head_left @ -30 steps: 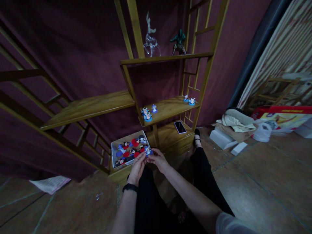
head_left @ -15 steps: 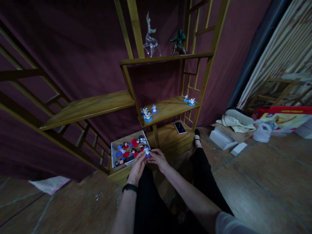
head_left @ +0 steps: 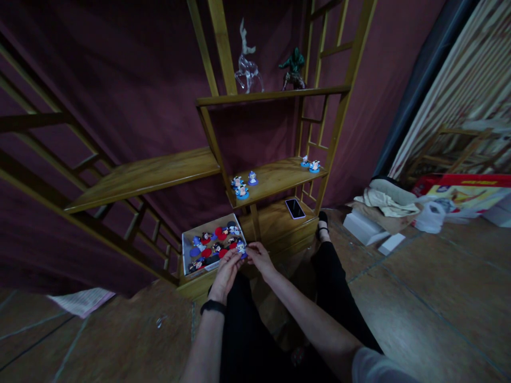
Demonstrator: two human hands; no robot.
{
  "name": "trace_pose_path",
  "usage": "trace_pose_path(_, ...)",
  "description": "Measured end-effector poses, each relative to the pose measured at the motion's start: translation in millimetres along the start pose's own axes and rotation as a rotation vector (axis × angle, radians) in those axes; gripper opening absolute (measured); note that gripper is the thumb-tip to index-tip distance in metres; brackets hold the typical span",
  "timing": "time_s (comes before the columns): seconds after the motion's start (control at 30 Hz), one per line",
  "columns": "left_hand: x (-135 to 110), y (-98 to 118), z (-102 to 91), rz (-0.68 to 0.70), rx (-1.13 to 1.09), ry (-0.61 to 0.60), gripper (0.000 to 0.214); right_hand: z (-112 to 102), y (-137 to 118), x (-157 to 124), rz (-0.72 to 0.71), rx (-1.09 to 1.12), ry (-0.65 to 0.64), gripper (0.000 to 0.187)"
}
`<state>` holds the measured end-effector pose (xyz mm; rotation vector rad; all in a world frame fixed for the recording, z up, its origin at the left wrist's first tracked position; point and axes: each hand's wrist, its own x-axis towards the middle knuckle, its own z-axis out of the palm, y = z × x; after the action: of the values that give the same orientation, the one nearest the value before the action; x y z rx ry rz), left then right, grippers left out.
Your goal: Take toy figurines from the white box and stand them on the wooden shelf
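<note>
A small purple-and-white figurine [head_left: 241, 247] is held upright between my hands, in front of the box's right edge. My left hand [head_left: 227, 270] pinches its purple base from the left. The fingers of my right hand [head_left: 258, 258] are closed at its right side, touching or nearly touching the base. The white cardboard box [head_left: 184, 256] behind my left hand holds several figurines with red, purple and black parts. On the wooden shelf [head_left: 275, 176] above stand a purple figurine [head_left: 252, 177] and blue-based figurines [head_left: 240, 189] at the left, with two more figurines [head_left: 314, 166] at the right end.
A phone [head_left: 295, 208] lies on the low shelf. A clear deer ornament [head_left: 248, 69] and a dark green statue [head_left: 294, 69] stand on the top shelf. White boxes [head_left: 365, 227], cloth and a plastic bag [head_left: 429, 216] lie on the floor at right. My legs are below my arms.
The figurine has turned slightly in my fingers, and my right fingers have shifted a little on its right side. Everything on the shelves is unmoved.
</note>
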<state>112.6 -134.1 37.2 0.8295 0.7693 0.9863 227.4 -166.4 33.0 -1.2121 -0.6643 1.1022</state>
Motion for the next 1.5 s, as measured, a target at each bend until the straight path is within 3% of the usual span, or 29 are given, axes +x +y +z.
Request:
trace_pose_path(0.13, -0.7, -0.3, -0.7, 0.003, 0.05, 0.005, 0.022, -0.4, 7.4, 13.4, -0.205, -0.204, 0.063, 0.033)
trace_pose_path(0.3, -1.4, 0.1, -0.9, -0.009, 0.071, -0.021, 0.024, -0.9, 3.6, 18.2, -0.268, -0.362, 0.026, 0.028)
trace_pose_path(0.5, -2.1, 1.7, 0.4, -0.016, 0.075, -0.017, 0.022, -3.4, -0.5, 20.2, -0.216, -0.359, -0.035, 0.022)
trace_pose_path(0.73, -0.5, 0.0, 0.9, -0.017, 0.062, 0.02, 0.023, -7.8, -0.1, 23.1, -0.107, -0.149, -0.126, 0.025)
trace_pose_path(1.2, -0.2, -1.5, 0.8, -0.019, 0.028, 0.03, 0.021, -9.7, -3.1, 11.6, -0.027, -0.001, -0.113, 0.028)
trace_pose_path(1.5, -0.3, -0.3, 1.7, 0.007, 0.034, 0.04, 0.024, -9.4, -2.6, 4.3, 0.039, -0.04, -0.06, 0.026)
